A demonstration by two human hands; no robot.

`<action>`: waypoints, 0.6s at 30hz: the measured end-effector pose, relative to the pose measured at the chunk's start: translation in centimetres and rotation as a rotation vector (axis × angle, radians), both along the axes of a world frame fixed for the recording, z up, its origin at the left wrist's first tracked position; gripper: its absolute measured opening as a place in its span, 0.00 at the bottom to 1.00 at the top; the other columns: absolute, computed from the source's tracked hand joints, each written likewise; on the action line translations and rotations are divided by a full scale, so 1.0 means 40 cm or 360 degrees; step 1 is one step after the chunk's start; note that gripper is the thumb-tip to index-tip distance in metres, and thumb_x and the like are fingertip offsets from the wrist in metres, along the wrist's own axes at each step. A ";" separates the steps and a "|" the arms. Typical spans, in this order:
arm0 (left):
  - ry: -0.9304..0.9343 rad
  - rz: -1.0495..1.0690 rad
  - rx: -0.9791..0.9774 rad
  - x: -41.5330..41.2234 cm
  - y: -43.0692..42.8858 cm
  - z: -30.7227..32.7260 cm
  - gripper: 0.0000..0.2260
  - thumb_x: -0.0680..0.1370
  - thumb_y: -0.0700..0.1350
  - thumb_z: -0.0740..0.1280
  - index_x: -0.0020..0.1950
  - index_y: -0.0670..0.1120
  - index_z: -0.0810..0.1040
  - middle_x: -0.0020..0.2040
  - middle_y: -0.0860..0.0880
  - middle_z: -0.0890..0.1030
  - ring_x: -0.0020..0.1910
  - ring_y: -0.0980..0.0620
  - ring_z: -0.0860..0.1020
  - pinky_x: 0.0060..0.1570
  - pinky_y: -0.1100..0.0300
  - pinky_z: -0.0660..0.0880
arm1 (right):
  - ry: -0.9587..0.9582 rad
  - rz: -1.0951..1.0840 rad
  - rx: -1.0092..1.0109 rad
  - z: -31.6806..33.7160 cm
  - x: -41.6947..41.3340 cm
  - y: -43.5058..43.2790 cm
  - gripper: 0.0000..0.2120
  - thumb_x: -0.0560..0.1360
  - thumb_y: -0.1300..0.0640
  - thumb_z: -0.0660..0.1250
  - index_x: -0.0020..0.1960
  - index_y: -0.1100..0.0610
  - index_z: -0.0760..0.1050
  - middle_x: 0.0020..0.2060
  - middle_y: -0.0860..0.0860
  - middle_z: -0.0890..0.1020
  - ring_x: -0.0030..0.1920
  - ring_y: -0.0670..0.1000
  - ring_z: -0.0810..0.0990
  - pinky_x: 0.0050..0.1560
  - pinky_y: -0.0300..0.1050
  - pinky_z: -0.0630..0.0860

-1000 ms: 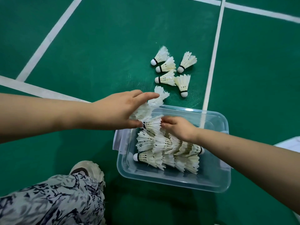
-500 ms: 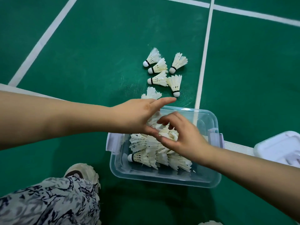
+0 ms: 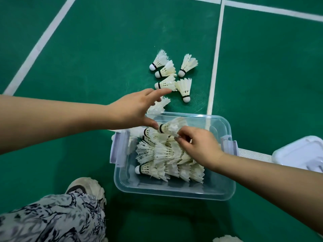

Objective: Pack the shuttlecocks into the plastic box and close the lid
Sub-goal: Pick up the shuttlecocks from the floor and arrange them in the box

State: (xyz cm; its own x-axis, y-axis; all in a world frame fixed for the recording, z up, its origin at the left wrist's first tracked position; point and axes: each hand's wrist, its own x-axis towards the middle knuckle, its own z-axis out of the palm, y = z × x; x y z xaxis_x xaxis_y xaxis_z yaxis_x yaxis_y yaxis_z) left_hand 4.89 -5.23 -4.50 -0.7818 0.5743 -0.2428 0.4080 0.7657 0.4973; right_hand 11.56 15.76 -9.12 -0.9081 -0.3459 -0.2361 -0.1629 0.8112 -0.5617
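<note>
In the lower left of the frame I see a patterned trouser leg [image 3: 52,219] and a pale shoe [image 3: 87,186] on the green court floor [image 3: 104,49]. Just right of the shoe, at lower centre, stands the clear plastic box [image 3: 174,192], open, with its side clasp [image 3: 118,147] hanging outward. Inside it lie rows of nested shuttlecocks [image 3: 162,154], corks pointing to frame left.

Over the box's far half, the right hand [image 3: 199,145] pinches the feather skirt of one shuttlecock [image 3: 170,127] between thumb and curled fingers and holds it above the rows. The left hand [image 3: 132,110] reaches across from frame left with its fingers extended and loose, gripping nothing. Its thumb tip is at the held shuttlecock's cork end; I cannot tell whether they touch.

Beyond the box rim, a partly hidden shuttlecock [image 3: 160,105] lies under the left fingers. Farther up, at centre, five loose shuttlecocks [image 3: 166,83] lie clustered on the floor beside a white court line [image 3: 215,67].

At the right edge rests the white lid [image 3: 300,152], apart from the box.
</note>
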 end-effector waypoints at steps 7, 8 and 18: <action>0.0052 -0.0120 -0.0059 0.002 -0.001 -0.016 0.42 0.67 0.54 0.73 0.74 0.55 0.51 0.65 0.47 0.70 0.60 0.49 0.71 0.59 0.53 0.70 | 0.0050 0.0210 0.0194 -0.038 -0.016 -0.037 0.11 0.78 0.50 0.58 0.54 0.52 0.77 0.49 0.50 0.81 0.52 0.54 0.76 0.47 0.45 0.70; 0.0059 -0.0120 -0.0061 -0.001 -0.001 -0.016 0.41 0.68 0.54 0.72 0.74 0.55 0.51 0.64 0.47 0.70 0.60 0.48 0.72 0.58 0.52 0.70 | 0.0035 0.0219 0.0235 -0.042 -0.020 -0.039 0.12 0.77 0.51 0.58 0.55 0.52 0.77 0.51 0.51 0.80 0.53 0.55 0.75 0.50 0.46 0.71; -0.0055 0.0008 -0.0107 -0.035 -0.026 -0.031 0.29 0.74 0.55 0.63 0.72 0.52 0.57 0.62 0.47 0.74 0.59 0.50 0.73 0.58 0.57 0.68 | -0.0393 0.0226 0.0319 -0.048 -0.049 -0.040 0.16 0.77 0.51 0.56 0.61 0.49 0.76 0.60 0.54 0.75 0.62 0.57 0.69 0.64 0.53 0.66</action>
State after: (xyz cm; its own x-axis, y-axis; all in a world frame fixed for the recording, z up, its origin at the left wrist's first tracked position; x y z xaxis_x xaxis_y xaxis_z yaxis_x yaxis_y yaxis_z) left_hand 3.47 -6.26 -5.74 -0.7751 0.5520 -0.3075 0.3878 0.7998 0.4582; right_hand 9.58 14.16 -11.04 -0.7614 -0.3891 -0.5186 -0.1609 0.8882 -0.4303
